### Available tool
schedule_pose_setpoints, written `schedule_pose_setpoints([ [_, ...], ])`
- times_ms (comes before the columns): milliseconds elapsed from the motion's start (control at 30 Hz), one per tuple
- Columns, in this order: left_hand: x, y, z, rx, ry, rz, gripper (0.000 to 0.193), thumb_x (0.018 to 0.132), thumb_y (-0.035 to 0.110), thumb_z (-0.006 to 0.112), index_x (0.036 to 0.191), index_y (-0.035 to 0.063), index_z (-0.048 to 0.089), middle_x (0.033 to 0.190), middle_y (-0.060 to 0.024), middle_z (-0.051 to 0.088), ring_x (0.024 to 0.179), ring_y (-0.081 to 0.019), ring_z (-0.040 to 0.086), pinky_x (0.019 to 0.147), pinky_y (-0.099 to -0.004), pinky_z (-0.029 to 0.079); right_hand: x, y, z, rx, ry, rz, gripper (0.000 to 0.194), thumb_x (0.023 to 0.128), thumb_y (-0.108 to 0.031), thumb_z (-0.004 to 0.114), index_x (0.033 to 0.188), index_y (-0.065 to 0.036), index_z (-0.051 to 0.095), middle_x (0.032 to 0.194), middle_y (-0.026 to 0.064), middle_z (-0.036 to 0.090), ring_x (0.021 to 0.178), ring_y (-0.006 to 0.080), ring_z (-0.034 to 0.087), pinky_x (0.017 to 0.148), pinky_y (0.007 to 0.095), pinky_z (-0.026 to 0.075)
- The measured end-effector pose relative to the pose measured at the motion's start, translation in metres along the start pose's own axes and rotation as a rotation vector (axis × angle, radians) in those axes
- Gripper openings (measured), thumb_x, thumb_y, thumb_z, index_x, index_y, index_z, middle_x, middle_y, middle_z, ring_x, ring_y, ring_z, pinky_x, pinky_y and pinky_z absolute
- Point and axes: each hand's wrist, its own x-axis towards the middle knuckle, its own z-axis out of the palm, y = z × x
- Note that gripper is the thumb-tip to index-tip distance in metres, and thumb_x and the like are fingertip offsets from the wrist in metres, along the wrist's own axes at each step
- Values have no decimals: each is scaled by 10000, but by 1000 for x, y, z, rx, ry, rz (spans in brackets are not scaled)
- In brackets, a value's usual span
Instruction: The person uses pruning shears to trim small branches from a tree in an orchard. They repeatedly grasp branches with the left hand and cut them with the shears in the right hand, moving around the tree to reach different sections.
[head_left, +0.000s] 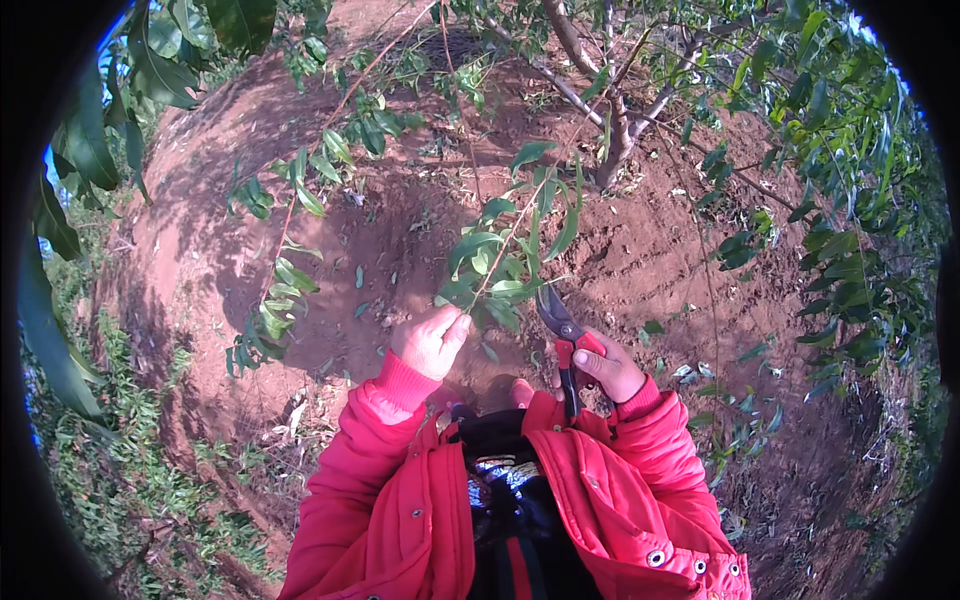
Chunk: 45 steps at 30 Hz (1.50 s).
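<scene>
My left hand (430, 342) pinches the lower tip of a thin leafy branch (517, 225), which slants up and right towards the tree. Long narrow green leaves hang around the pinched end. In my right hand (611, 367) is a pair of pruning shears (568, 334) with red and black handles and dark metal blades. The blades point up and to the left, just right of the branch's lower leaves. Whether they touch a leaf I cannot tell. Part of the right hand's fingers is hidden behind the handles.
A forked tree trunk (619, 139) rises from reddish-brown soil (360, 255) ahead. Another drooping leafy shoot (283, 289) hangs left of my left hand. Dense foliage (847, 247) lines the right side, and large leaves (90, 135) hang close at upper left. Low weeds (135, 450) grow at lower left.
</scene>
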Motion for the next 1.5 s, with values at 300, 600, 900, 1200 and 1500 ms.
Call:
schedule_pose_setpoints([
  [300,0,-3,13,83,15,118,233,887,187,541,718,28,525,619,-133,490,575,-325,533,525,-389,415,6,-20,14,174,33,-91,517,872,-368,549,1253,-55,394,910,138,600,713,259,645,541,315,510],
  [600,1,3,11,93,2,137,245,883,158,539,683,29,481,629,-142,474,603,-342,539,537,-402,421,37,-22,26,-27,-49,-78,437,878,-426,538,1102,-61,451,885,158,627,751,274,659,619,336,538],
  [900,-2,1,16,94,0,110,190,857,170,563,714,48,534,651,-129,523,627,-328,558,547,-395,445,57,-25,28,114,62,-30,353,908,-373,500,1072,-63,455,762,139,613,554,232,613,494,308,513],
  [1200,-5,-36,23,-300,12,-226,357,937,335,478,772,26,546,651,-74,494,595,-206,500,576,-322,409,32,-29,15,173,210,-141,382,859,-300,580,1114,-39,470,878,83,554,703,226,629,596,348,548],
  [1500,-7,-34,26,-463,-73,-357,334,930,315,504,767,27,551,631,-49,482,592,-150,467,571,-292,394,44,-31,15,72,146,-142,253,908,-227,539,1066,-42,472,863,48,563,746,159,603,649,279,503],
])
